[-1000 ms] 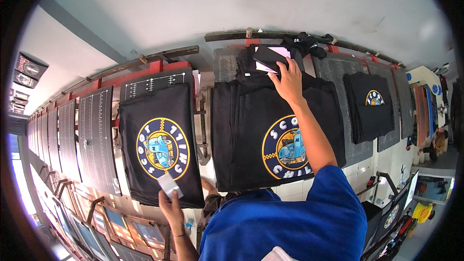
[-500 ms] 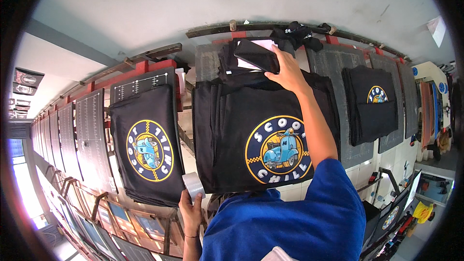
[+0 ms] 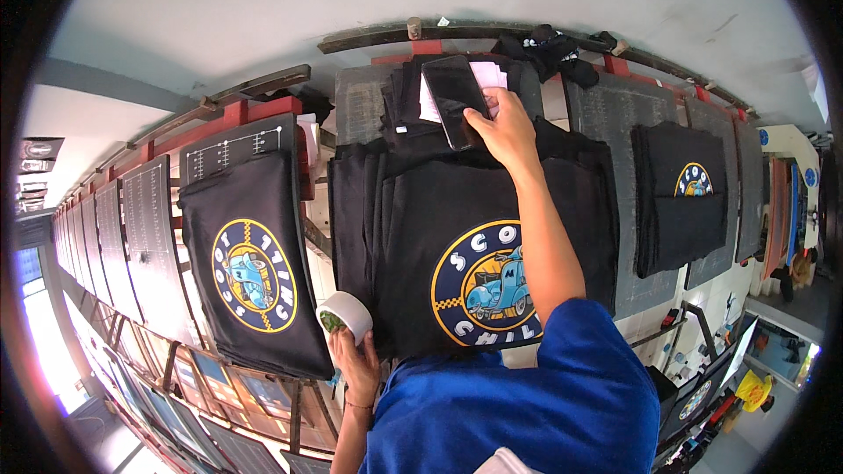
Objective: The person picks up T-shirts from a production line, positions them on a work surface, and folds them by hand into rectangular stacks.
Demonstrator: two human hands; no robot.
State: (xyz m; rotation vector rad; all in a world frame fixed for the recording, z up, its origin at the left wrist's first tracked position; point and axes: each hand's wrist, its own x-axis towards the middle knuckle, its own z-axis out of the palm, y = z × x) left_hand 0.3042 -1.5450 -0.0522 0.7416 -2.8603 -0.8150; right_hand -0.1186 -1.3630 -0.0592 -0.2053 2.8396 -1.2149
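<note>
My right hand grips a black smartphone by its right edge, thumb on top and the other fingers behind it. The phone is over pink and white papers on folded black cloth, beyond a broad stack of black printed T-shirts. Its round print with a blue scooter is partly covered by my right forearm. Lower down, beside the stack's near left corner, my left hand is closed on a roll of pale tape. Something green shows inside the roll's core.
Another stack of printed black T-shirts lies on a board to the left, and a folded stack to the right. Grey printing boards line the left. A wooden rail runs along the back wall. Framed screens stand lower left.
The phone has turned more upright under my right hand, which has shifted slightly left and down. My left hand has tilted the tape roll, so its core now shows.
</note>
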